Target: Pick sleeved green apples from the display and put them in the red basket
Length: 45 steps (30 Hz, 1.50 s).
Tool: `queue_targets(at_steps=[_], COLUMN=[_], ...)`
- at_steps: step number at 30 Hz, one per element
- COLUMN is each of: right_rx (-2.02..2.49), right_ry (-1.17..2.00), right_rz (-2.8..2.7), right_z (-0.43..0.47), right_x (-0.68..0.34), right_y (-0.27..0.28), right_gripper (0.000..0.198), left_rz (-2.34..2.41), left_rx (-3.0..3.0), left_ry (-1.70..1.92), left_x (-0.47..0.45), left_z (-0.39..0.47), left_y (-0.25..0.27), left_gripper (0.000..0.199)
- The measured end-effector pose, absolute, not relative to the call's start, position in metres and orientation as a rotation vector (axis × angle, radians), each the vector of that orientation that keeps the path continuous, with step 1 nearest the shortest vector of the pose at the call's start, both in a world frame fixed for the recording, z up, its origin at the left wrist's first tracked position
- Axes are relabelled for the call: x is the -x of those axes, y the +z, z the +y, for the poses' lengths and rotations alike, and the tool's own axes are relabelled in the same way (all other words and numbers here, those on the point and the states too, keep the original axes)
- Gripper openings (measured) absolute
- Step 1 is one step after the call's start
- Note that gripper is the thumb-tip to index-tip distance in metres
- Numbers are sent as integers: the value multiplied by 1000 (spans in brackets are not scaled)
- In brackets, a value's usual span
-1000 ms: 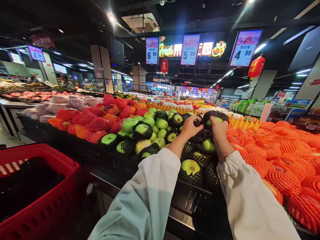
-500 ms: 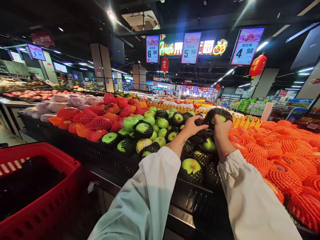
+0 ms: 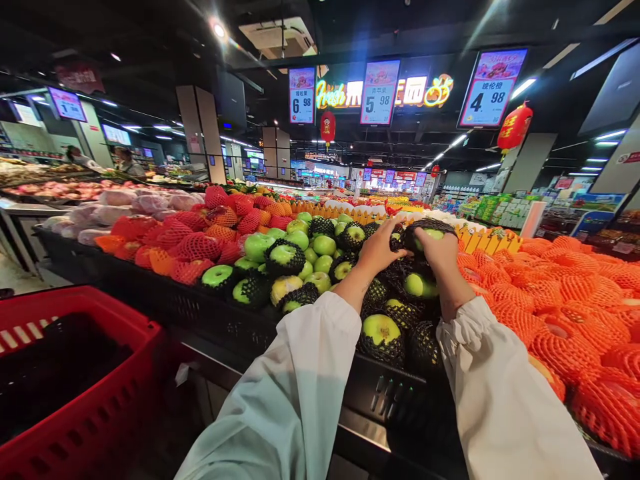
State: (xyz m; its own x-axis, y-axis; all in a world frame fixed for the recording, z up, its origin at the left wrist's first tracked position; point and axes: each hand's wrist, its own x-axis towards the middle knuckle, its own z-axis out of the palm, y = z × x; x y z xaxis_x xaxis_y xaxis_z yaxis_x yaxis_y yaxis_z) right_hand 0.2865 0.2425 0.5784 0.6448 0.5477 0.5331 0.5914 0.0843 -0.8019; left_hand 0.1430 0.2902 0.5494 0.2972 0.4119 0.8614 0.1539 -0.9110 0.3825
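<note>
The right hand has its fingers wrapped around a round green apple in a black foam net, with the thumb on the green skin. The left hand is just beside it, with its thumb and fingers bent and spread. Dark net shows in that gap, but I cannot tell if those fingers hold anything. Right under the fingers sit more green apples in black nets. Close by, left of the left fingers, are shiny bare green apples. Right of the right fingers is a big heap of round fruits in bright orange foam nets. Below the fingers, 2 loose white cloth sleeves cover the arms. Farther left of the fingers are fruits in red foam nets. Low and well to the left of them is a red plastic basket. Past the fingers stands a little yellow picket fence. High above the fingers, far off, hang 3 flat bright price signs saying 6.98, 5.98 and 4.98.
</note>
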Motion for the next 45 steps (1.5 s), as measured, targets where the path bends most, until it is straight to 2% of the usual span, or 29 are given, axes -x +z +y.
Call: queue_targets(at_steps=[3,11,14,20,26,30,35,39,42,45], right_rx=[1791,1857,1751,1280,903,925,1003,942,966,1027], right_ry=[-209,-357,-366,-320,-281,-312,-24,87,35,-189], right_rz=[-1246,-1466,-1504,-1618,-1415,-1264,-1314,-1325,-1419,-1498], right_z=[231,227,231,243,234,237,262,271,269,264], right_x=[-280,-271,-272,-278,-271,-276,-291,-294,-293,-292], right_y=[583,585,583,573,574,576,565,560,561,564], right_gripper=[59,51,50,65,30,25,36,50,57,58], left_rz=[475,653,683,709,723,721,567,419,433,536], left_rx=[-2607,-2635,-2513,-1966,-1668,-1598,-1471,-1436,-1516,-1675], left_ry=[1469,1410,1465,1781,1781,1815,1844,1802,1801,1777], left_x=[-139,-136,-139,-150,-158,-160,-163,-165,-163,-160], left_z=[284,278,277,294,302,302,306,307,305,301], left_y=[550,550,549,542,539,538,539,541,540,539], left_gripper=[86,95,96,86,81,82,81,74,79,90])
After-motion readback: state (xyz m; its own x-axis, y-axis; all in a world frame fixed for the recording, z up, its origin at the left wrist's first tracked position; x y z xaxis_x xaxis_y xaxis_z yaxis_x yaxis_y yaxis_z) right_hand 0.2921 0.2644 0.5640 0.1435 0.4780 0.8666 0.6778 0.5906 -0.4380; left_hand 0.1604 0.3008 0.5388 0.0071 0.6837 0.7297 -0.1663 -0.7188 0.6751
